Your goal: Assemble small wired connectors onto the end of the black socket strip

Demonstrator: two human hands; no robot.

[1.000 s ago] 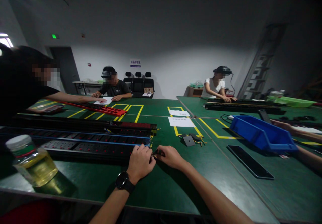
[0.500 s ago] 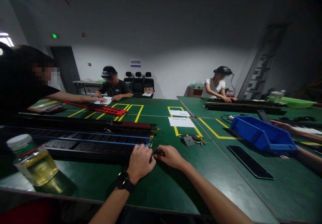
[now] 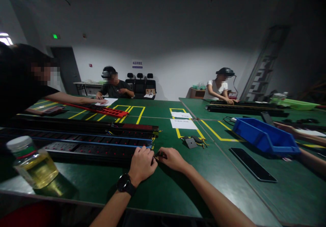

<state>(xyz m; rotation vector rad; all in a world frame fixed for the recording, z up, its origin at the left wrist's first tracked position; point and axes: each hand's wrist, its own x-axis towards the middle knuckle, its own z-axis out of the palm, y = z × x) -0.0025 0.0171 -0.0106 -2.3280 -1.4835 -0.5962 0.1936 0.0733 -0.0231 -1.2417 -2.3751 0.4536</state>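
A long black panel assembly with rows of red dots and blue strips lies at the left on the green table. My left hand, with a black watch at its wrist, curls its fingers over the near right end of this assembly. Close beside it, my right hand pinches something small and dark at that end, too small and shaded to name. The fingertips of both hands nearly meet. Yellow wires stick out just beyond my left hand.
A bottle of yellow liquid stands at the left. To the right lie a dark phone-like slab, a blue bin and a small grey plate with wires. Paper sheets lie ahead. Several co-workers sit or lean around the table.
My hands stay almost still at the assembly's end. Across the table, a co-worker's hand has lifted from the paper sheet towards the chest.
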